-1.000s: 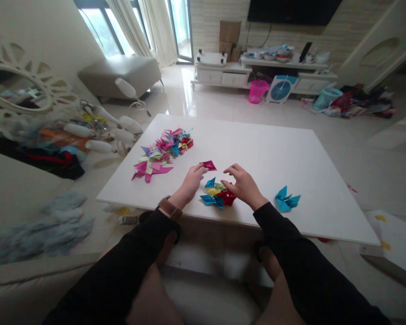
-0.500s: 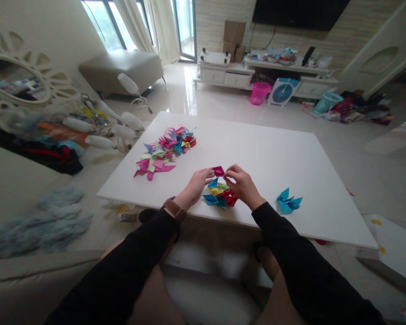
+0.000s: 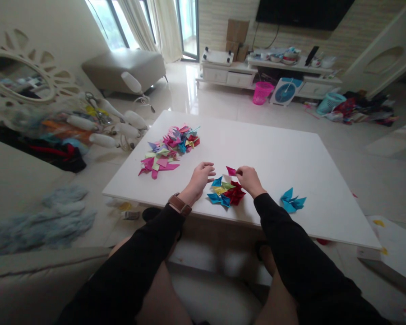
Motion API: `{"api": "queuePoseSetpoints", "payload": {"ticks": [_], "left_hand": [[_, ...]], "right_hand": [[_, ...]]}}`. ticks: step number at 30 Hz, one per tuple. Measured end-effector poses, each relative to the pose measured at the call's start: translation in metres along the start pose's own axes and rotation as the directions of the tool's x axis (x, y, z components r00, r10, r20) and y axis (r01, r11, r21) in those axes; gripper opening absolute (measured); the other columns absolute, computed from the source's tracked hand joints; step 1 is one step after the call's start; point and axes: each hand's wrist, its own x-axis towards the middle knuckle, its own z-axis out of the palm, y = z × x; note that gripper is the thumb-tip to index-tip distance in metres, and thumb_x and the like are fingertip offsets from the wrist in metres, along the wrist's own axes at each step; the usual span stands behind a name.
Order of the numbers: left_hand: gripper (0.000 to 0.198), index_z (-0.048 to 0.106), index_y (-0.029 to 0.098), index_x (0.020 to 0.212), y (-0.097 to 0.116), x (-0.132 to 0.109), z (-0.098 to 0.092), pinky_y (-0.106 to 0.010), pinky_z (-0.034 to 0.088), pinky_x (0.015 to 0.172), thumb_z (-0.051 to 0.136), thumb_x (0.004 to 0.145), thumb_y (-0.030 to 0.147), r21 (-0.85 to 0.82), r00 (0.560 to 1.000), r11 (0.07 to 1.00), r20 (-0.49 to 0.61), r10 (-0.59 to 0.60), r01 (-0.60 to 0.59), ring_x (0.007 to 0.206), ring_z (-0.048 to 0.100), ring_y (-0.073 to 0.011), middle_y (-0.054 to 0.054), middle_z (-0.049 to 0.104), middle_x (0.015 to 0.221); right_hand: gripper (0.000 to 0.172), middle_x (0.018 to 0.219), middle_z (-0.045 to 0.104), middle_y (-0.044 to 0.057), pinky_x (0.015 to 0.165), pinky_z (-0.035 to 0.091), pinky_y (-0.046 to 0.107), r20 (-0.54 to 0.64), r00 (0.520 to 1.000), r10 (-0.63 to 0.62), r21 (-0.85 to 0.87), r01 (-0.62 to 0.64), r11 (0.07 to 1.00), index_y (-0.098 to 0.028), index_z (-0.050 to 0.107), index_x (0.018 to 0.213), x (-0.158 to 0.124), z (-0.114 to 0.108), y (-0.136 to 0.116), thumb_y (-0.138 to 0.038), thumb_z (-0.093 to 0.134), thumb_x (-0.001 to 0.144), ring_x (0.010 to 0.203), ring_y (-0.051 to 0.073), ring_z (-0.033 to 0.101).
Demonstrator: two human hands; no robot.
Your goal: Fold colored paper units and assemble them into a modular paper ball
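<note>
The right hand [image 3: 251, 179] pinches a pink piece [image 3: 231, 171] just beyond the folded cluster [image 3: 227, 194], between both hands; the left hand [image 3: 203, 174], loosely curled and empty, is slightly farther.

A single head-worn camera looks forward and down from a seated height, close over the near edge of the white bench [image 3: 291, 153]. Its wide view faces across the bench toward the far TV wall.

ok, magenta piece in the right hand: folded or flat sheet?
Folded: the magenta piece is a small pointed triangle, pinched by the right hand above the coloured cluster. Its layers are too small to tell.
</note>
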Motion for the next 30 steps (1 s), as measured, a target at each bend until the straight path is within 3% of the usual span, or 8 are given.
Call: {"api": "queuePoseSetpoints", "payload": {"ticks": [5,16,30], "left_hand": [[0.015,0.058,0.018,0.096,0.003,-0.003,-0.001,-0.026,0.049,0.069,0.056,0.081,0.021,-0.046,0.999,0.999,-0.031,0.020,-0.021,0.086,0.064,-0.0157,-0.006,0.061,0.101],[0.011,0.058,0.018,0.094,0.005,-0.003,-0.004,-0.025,0.047,0.067,0.056,0.083,0.019,-0.045,0.999,0.999,-0.045,0.014,-0.016,0.083,0.064,-0.0147,-0.005,0.060,0.099],[0.011,0.058,0.018,0.093,0.002,0.000,-0.005,-0.025,0.048,0.066,0.056,0.082,0.020,-0.021,0.999,1.000,-0.053,0.008,-0.009,0.080,0.064,-0.0140,-0.005,0.060,0.098]], "right_hand": [[0.022,0.095,0.080,0.011,0.083,0.048,0.027,0.089,0.993,0.076,-0.049,-0.072,0.996,-0.017,0.081,0.090,0.001,0.013,-0.001,-0.015,0.059,0.087,0.090,0.021,0.072],[0.026,0.095,0.080,0.008,0.084,0.048,0.024,0.187,0.981,0.051,0.032,-0.058,0.998,-0.018,0.082,0.094,0.005,0.024,0.005,-0.012,0.058,0.085,0.090,0.018,0.071],[0.028,0.101,0.079,0.008,0.083,0.048,0.026,0.183,0.982,0.038,0.027,-0.044,0.999,-0.018,0.079,0.097,-0.001,0.007,0.001,-0.012,0.055,0.082,0.092,0.019,0.069]]}}
